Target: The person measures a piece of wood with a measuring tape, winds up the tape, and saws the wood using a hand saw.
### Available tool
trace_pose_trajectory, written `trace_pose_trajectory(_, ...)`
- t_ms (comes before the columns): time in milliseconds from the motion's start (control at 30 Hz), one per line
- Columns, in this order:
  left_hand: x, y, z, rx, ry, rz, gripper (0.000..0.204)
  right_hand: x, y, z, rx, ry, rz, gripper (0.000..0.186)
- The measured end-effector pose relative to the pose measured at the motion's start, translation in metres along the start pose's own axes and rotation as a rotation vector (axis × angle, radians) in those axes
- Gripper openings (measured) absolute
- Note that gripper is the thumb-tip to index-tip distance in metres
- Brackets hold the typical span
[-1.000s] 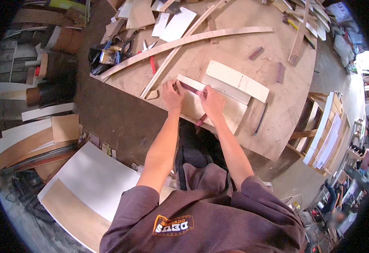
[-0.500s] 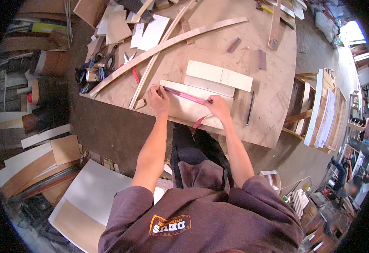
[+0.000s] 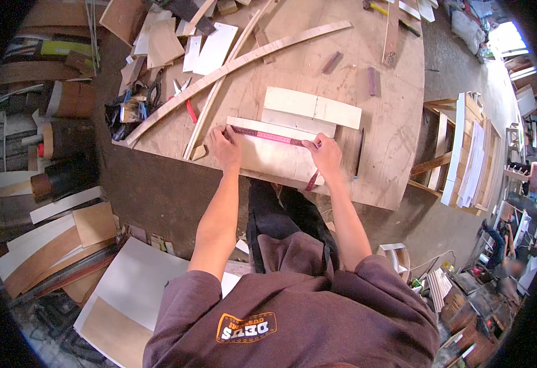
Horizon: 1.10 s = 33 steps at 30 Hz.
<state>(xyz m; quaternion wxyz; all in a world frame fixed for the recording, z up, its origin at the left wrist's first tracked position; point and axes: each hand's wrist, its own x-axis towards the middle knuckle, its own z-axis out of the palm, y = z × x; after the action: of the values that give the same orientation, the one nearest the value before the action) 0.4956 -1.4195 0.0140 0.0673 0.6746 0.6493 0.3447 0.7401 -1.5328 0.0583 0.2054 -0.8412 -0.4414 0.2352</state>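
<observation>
My left hand (image 3: 227, 140) pinches the left end of a maroon-pink measuring tape (image 3: 271, 138), laid along the far part of a pale wooden board (image 3: 265, 161). My right hand (image 3: 322, 150) grips the tape near the board's right end, and a loose length dangles toward the front edge. Behind this board lie stacked pale wooden pieces (image 3: 311, 107). A slim dark pencil-like rod (image 3: 358, 153) rests to their right.
The plywood table (image 3: 385, 172) holds long strips (image 3: 244, 62), offcuts (image 3: 164, 46), red-handled cutters (image 3: 191, 110) and small purple pieces (image 3: 371, 81). A wooden frame with panels (image 3: 471, 153) stands right, board stacks (image 3: 115, 306) lower left, and a person (image 3: 495, 245) at far right.
My right hand has slid rightward along the tape, so more tape lies stretched between my hands. The view has shifted, with the table appearing further left.
</observation>
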Motion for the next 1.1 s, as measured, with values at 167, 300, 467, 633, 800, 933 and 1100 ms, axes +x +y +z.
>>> trace_pose_trajectory(167, 0.0, -0.003, -0.003, 0.014, -0.007, -0.034, 0.018, -0.008, -0.001, 0.0, 0.039, 0.05, 0.005, 0.042)
trace_pose_trajectory(300, 0.001, -0.005, 0.0, -0.044, -0.002, -0.019, 0.017, -0.008, 0.004, -0.012, 0.059, -0.023, 0.042, 0.039)
trace_pose_trajectory(467, 0.0, -0.001, -0.004, -0.031, -0.031, -0.03, 0.014, -0.012, 0.015, -0.019, 0.036, -0.074, 0.109, 0.04)
trace_pose_trajectory(633, 0.0, -0.005, -0.003, -0.029, -0.016, -0.007, 0.015, -0.01, 0.008, -0.037, -0.058, -0.102, 0.133, 0.041)
trace_pose_trajectory(800, -0.001, -0.005, 0.0, -0.024, -0.029, -0.015, 0.016, -0.005, 0.019, -0.025, -0.05, -0.031, 0.11, 0.041)
trace_pose_trajectory(933, -0.001, -0.002, -0.002, -0.022, -0.051, -0.034, 0.016, -0.008, 0.026, -0.014, -0.001, -0.007, 0.147, 0.04)
trace_pose_trajectory(1100, 0.0, -0.002, -0.005, -0.032, -0.068, -0.073, 0.023, -0.007, 0.025, -0.018, -0.013, -0.012, 0.159, 0.039)
